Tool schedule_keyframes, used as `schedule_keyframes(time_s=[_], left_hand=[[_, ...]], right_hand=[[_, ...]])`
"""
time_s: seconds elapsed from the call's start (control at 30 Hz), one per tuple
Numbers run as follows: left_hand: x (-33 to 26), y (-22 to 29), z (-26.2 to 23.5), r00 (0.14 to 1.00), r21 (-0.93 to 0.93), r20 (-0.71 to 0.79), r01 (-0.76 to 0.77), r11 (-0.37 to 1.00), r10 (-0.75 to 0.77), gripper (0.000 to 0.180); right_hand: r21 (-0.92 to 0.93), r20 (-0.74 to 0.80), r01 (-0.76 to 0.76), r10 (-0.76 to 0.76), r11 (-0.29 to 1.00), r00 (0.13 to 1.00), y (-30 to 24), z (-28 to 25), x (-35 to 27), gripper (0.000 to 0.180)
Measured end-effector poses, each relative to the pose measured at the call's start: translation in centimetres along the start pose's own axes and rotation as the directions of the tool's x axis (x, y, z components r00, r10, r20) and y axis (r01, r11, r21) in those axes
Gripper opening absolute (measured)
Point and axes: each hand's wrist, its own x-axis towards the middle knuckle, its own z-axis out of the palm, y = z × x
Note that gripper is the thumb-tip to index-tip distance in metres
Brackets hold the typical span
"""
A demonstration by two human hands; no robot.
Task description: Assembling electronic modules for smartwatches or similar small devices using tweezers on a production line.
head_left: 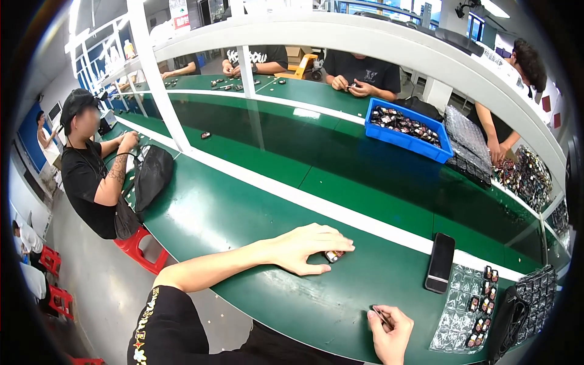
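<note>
Two own hands on bench [255, 213]: left hand [307, 246], right hand [389, 328]. One small part [334, 256] under left hand. One thin tool [382, 316] in right hand. One black phone [440, 262]. One blue bin [406, 139] of small parts, too many to count. Clear blister trays [465, 307]: perhaps two near phone, edges hard to separate. One black bag [152, 176]. Three red stools [139, 249]. Five other people at bench.

black phone [440, 263], blue bin [406, 139], clear tray [462, 307]
</note>
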Motion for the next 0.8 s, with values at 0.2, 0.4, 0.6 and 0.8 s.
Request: schedule_keyframes(time_s=[0.2, 0.4, 0.6, 0.8], left_hand=[[-0.3, -0.4, 0.3, 0.986, -0.023, -0.020, 0.162, 0.986, -0.163, 0.071], [-0.7, -1.2, -0.3, 0.986, -0.082, -0.044, 0.160, 0.984, -0.164, 0.074], [-0.8, -1.0, -0.5, 0.981, 0.012, 0.001, 0.196, 0.981, -0.196, 0.051], [-1.0, -0.1, 0.2, 0.973, -0.193, 0.066, 0.229, 0.954, -0.220, 0.053]], right_hand=[[0.004, 0.251, 0.084, -0.082, 0.996, 0.964, -1.5, 1.5, 5.3, 0.019], [0.086, 0.259, 0.124, -0.143, 0.989, 0.955, -2.2, 5.9, 9.7, 0.017], [0.216, 0.207, 0.052, -0.098, 0.975, 0.973, 0.0, 6.6, 9.3, 0.019], [0.225, 0.182, 0.058, -0.101, 0.973, 0.978, -0.6, 5.5, 9.0, 0.013]])
